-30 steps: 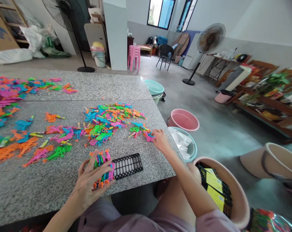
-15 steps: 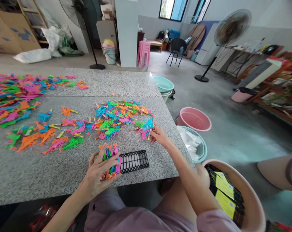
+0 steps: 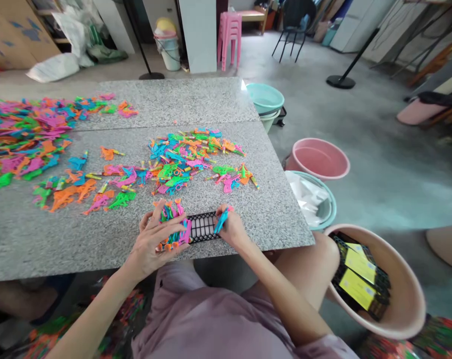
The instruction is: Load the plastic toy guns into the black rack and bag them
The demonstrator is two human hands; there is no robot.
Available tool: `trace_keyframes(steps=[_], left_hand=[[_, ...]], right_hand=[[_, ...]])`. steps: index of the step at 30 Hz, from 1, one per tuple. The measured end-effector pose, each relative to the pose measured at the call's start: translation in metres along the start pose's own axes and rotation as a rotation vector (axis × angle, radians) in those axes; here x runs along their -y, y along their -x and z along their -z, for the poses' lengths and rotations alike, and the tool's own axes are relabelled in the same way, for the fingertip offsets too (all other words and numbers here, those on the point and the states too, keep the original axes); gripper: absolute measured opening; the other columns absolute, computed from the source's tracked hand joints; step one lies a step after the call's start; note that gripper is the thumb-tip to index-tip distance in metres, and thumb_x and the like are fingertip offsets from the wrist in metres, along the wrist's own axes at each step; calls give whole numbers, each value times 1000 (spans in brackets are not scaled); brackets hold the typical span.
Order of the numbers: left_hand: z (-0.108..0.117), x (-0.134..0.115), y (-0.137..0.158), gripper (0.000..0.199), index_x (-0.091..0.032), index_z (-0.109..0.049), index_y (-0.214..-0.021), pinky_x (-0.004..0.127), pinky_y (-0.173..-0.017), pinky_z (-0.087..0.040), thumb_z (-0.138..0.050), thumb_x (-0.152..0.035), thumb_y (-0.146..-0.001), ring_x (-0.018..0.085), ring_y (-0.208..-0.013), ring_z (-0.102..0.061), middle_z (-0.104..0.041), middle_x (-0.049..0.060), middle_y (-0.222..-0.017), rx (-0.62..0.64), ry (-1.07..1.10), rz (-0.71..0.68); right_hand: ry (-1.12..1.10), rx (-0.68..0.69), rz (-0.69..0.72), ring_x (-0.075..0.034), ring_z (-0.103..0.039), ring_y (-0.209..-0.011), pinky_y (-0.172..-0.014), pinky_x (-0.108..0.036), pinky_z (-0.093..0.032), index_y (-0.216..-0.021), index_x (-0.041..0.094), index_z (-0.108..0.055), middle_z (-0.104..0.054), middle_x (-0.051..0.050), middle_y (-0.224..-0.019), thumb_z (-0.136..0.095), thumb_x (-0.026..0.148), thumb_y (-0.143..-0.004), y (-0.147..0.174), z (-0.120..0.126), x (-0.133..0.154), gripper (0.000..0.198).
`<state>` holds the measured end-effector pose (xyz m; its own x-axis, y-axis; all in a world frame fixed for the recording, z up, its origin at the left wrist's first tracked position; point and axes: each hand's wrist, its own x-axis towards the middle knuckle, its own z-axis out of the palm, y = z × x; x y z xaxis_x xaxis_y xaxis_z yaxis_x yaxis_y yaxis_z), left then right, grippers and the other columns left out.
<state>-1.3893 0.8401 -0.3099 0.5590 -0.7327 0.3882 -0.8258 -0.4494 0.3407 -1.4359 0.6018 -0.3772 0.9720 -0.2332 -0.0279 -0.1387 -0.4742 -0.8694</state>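
Observation:
My left hand point(image 3: 154, 239) is curled over a row of colourful plastic toy guns point(image 3: 169, 213) standing packed side by side in the left part of a black lattice tray point(image 3: 202, 227). The tray's right part shows its bare grid. Pinched in my right hand point(image 3: 231, 227), above the tray's right end, is a blue toy gun point(image 3: 221, 221); a bit of pink shows at its top. Beyond the hands lies a loose pile of mixed toy guns point(image 3: 181, 162), with a few pink, green and orange ones point(image 3: 231, 182) at its right.
A larger heap of toy guns point(image 3: 27, 129) covers the left of the speckled stone table point(image 3: 188, 104). Off its right edge stand a pink tub point(image 3: 319, 159), a teal basin point(image 3: 332, 209) with white plastic and a big tub point(image 3: 408, 299) holding black trays with yellow cards.
My right hand has moved from the pile back to the tray, bringing the blue toy gun. My left hand stays over the packed row. The camera has tilted downward.

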Motion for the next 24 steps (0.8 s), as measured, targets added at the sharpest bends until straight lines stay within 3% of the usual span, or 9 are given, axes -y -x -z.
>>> trace_keyframes(steps=[7,13,17,21,24], left_hand=[[3,-3,-2,19,-27,-67,-110,56,-119,-27,-66,-37,-94,30,-152,-27,-70,5,-129,6,10,-6],[0,-1,-1,21,-27,-64,-113,54,-119,-24,-67,-36,-94,29,-155,-18,-69,5,-132,-1,12,-35],[-2,-1,-1,22,-26,-63,-114,53,-120,-22,-68,-35,-94,28,-156,-13,-68,6,-133,-16,19,-49],[-4,0,0,21,-26,-62,-114,52,-120,-21,-66,-34,-95,28,-156,-14,-68,5,-133,-33,19,-59],[-4,0,0,21,-27,-63,-114,51,-120,-22,-67,-35,-94,28,-155,-17,-68,5,-133,-38,12,-59]], right_hand=[[-153,198,52,-14,-60,-69,-68,-25,-48,-81,20,-66,-62,2,-73,-63,13,-74,21,-18,14,11],[-195,122,1,-13,-56,-65,-65,-24,-46,-81,20,-66,-60,2,-72,-68,22,-79,13,-16,16,4],[-72,11,-39,-10,-50,-61,-62,-23,-43,-71,18,-61,-60,1,-79,-75,23,-75,11,-1,16,16],[-181,167,-117,-11,-52,-61,-63,-23,-44,-80,19,-60,-59,4,-72,-77,23,-71,21,-3,14,20],[-344,183,-141,-13,-58,-66,-65,-24,-46,-89,20,-57,-60,4,-73,-70,23,-76,22,-13,12,18]])
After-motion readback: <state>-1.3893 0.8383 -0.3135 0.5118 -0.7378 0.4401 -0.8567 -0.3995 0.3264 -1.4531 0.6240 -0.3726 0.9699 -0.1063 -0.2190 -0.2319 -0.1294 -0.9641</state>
